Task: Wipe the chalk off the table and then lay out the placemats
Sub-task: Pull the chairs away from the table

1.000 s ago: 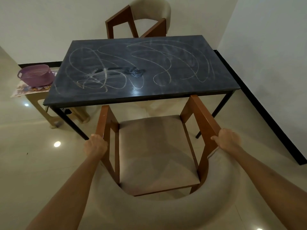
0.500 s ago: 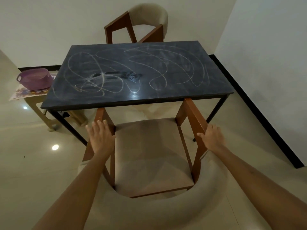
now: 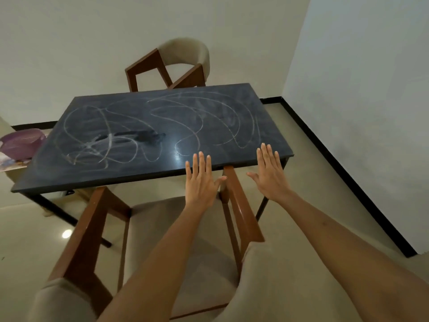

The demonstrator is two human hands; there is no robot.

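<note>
A dark rectangular table (image 3: pixel 209 108) fills the middle of the view, its top covered in looping white chalk lines (image 3: pixel 190 119) with a smeared dark patch (image 3: pixel 139 137) left of centre. My left hand (image 3: pixel 200 180) hovers flat, fingers spread, over the table's near edge. My right hand (image 3: pixel 270 175) is flat and spread too, by the near right corner. Both hands hold nothing. I see no cloth. Papers or mats (image 3: pixel 11 162) lie under a basket at the far left; I cannot tell what they are.
A wooden chair with beige seat (image 3: pixel 176 233) stands right in front of me, pushed to the table's near side. A second chair (image 3: pixel 176 63) stands behind the table. A purple basket (image 3: pixel 22 142) sits on a low stand at left. Walls close off the back and right.
Both hands let go of the near chair's armrests and rose, open and flat, toward the table's near right edge. The view tilted up and shifted left.
</note>
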